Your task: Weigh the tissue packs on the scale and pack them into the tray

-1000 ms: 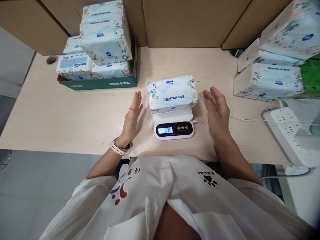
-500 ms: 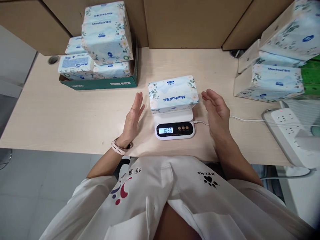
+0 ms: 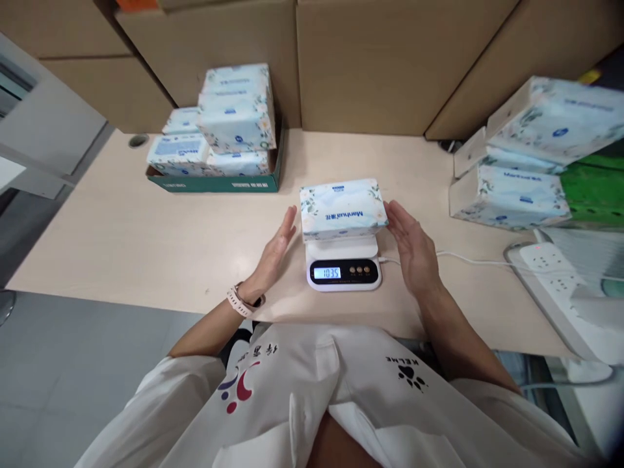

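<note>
Worktop (image 3: 146, 260) of pale wood across the scene, with cardboard boxes (image 3: 361, 71) upright along its far edge. At far left, a green tray (image 3: 229, 185) loaded with tissue packs (image 3: 236, 120), some piled above its rim. At right, a stack of similar packs (image 3: 509, 195); nearer on that side, a white power strip (image 3: 556, 273). Near the middle, a white scale (image 3: 341, 247), with a single tissue pack (image 3: 344, 205) lying across its far part. Left hand (image 3: 274, 253) just beside the left end of that pack, fingers straight and apart from it, clamped on nothing. Right hand (image 3: 414, 250) at the right end, fingers likewise extended, not clamped; touching or barely apart, impossible to say. Smallest, the display (image 3: 327, 273), lit, digits 1035, any decimal point too blurred. Seemingly done: pack placed, reading showing. Apparently not yet done: pack off the scale, with neither hand gripping it.
</note>
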{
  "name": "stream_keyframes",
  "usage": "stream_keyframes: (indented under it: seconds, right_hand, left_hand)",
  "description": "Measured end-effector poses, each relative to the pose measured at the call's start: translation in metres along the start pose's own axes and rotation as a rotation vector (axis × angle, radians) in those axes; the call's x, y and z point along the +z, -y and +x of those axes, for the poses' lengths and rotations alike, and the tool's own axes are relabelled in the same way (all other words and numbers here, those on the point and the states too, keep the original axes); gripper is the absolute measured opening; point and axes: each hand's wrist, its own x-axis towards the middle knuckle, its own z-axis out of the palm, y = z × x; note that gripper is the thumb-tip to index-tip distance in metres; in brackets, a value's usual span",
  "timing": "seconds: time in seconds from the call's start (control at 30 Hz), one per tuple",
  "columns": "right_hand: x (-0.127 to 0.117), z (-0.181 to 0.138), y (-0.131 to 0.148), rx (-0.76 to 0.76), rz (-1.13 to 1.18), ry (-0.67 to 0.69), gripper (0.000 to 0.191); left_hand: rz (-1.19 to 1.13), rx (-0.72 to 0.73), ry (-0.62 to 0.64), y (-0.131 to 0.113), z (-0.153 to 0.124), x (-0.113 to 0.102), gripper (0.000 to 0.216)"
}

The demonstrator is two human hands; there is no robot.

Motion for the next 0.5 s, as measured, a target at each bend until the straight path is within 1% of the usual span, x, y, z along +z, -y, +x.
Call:
stream_keyframes:
  seconds: [0.07,0.17,0.23,0.3,0.37,0.4,0.5]
  right_hand:
    - [0.002,-0.001,-0.001,0.038,-0.01,0.058,0.068]
    - [0.005,0.0,-0.003,0.085,-0.044,0.174,0.065]
    - [0.009,0.002,-0.002,0.102,-0.058,0.238,0.069]
    - [0.016,0.003,0.004,0.101,-0.085,0.29,0.076]
    - [0.028,0.005,0.013,0.064,-0.119,0.356,0.081]
    - [0.035,0.006,0.019,0.03,-0.133,0.395,0.081]
    - [0.066,0.01,0.042,-0.137,-0.182,0.517,0.082]
  left_hand:
    - [0.005,-0.018,0.02,-0.003,0.002,0.006,0.079]
    - [0.014,-0.032,0.043,-0.01,0.007,0.012,0.084]
    - [-0.007,-0.032,0.03,-0.016,0.01,0.014,0.084]
    - [-0.06,-0.02,-0.01,-0.024,0.012,0.013,0.082]
    - [-0.15,-0.011,-0.101,-0.033,0.014,0.012,0.078]
    - [-0.204,-0.016,-0.17,-0.039,0.016,0.011,0.075]
    - [-0.341,-0.028,-0.454,-0.057,0.023,0.0,0.067]
